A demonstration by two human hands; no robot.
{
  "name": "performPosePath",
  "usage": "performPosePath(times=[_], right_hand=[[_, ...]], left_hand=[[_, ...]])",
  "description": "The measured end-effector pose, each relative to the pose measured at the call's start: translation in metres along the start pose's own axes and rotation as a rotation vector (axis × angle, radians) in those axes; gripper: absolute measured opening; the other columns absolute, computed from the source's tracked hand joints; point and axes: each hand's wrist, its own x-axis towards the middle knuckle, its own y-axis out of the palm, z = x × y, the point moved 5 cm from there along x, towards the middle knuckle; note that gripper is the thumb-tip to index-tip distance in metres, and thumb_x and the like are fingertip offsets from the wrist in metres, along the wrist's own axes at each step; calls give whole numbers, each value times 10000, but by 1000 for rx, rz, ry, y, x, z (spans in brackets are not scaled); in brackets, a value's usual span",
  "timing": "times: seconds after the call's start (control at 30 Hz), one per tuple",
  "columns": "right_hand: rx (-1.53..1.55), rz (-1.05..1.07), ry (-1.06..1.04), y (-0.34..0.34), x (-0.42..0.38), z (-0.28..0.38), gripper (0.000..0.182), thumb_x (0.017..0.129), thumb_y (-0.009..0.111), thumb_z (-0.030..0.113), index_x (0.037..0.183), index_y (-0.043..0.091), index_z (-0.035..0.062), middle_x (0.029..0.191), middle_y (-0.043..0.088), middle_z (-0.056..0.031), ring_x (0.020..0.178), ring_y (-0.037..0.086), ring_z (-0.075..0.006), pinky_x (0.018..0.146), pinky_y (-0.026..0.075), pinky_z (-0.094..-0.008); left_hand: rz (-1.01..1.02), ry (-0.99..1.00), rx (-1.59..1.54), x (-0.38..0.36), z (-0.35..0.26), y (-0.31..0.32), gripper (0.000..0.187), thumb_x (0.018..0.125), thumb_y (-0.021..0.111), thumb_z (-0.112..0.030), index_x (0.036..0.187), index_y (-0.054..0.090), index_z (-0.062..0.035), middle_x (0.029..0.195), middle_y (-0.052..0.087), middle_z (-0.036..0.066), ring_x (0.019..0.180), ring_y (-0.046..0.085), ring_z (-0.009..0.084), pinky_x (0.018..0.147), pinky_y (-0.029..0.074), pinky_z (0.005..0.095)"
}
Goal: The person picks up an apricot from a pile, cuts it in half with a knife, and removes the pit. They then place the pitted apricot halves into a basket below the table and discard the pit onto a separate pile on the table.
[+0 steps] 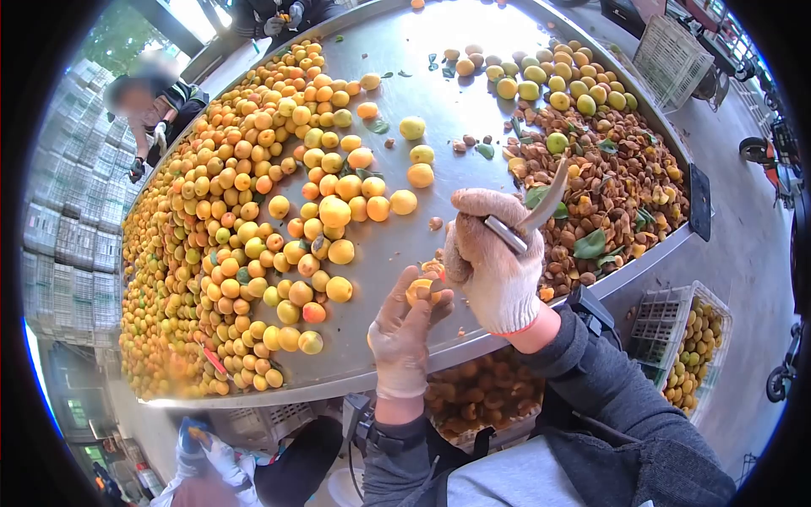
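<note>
Two gloved hands meet over the front part of the metal table (384, 253). My left hand (405, 325) holds an opened apricot (422, 291) between thumb and fingers, its orange flesh showing. Just right of it, my right hand (498, 253) is closed round the handle of a curved knife (549, 198), whose blade points up and away. Whether my right fingers also touch the fruit cannot be made out. Whole apricots (245, 228) lie heaped to the left. Brown pits (600, 186) with some green leaves are piled to the right.
Greener apricots (583, 84) lie at the far right of the table. Below the front edge is a container of cut fruit (481, 393). A crate of apricots (693, 355) stands on the floor at right. Other people (156, 114) are at the left, far side and lower left.
</note>
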Motion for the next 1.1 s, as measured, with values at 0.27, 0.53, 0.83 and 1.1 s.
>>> performPosePath(times=[0.27, 0.53, 0.83, 1.1], right_hand=[[-521, 290, -722, 22, -4, 6, 238, 828, 582, -63, 1028, 653, 44, 787, 621, -35, 620, 578, -146, 573, 457, -260], [397, -152, 392, -10, 34, -69, 138, 963, 498, 107, 1077, 576, 111, 579, 318, 38, 419, 281, -68, 365, 241, -209], [491, -37, 489, -14, 36, -78, 151, 944, 535, 101, 1084, 591, 110, 583, 347, 35, 427, 317, -67, 358, 264, -212], [-718, 663, -129, 14, 11, -34, 215, 820, 640, 59, 1027, 696, 76, 897, 694, -70, 818, 672, -232, 769, 523, -322]], left_hand=[[-72, 125, 165, 4, 4, -1, 414, 918, 552, 22, 1324, 475, 53, 1130, 625, 157, 912, 667, 233, 820, 573, 364], [52, -89, -22, 9, 5, -10, 425, 934, 578, -97, 1323, 472, 36, 1125, 622, 160, 864, 682, 263, 743, 593, 365], [174, -204, -346, 16, 18, -27, 496, 922, 617, -165, 1334, 428, 37, 1088, 612, 149, 830, 672, 256, 701, 582, 354], [-80, -6, -395, 25, 5, -46, 377, 918, 585, -76, 1264, 476, 26, 1101, 604, 156, 980, 631, 271, 871, 532, 359]])
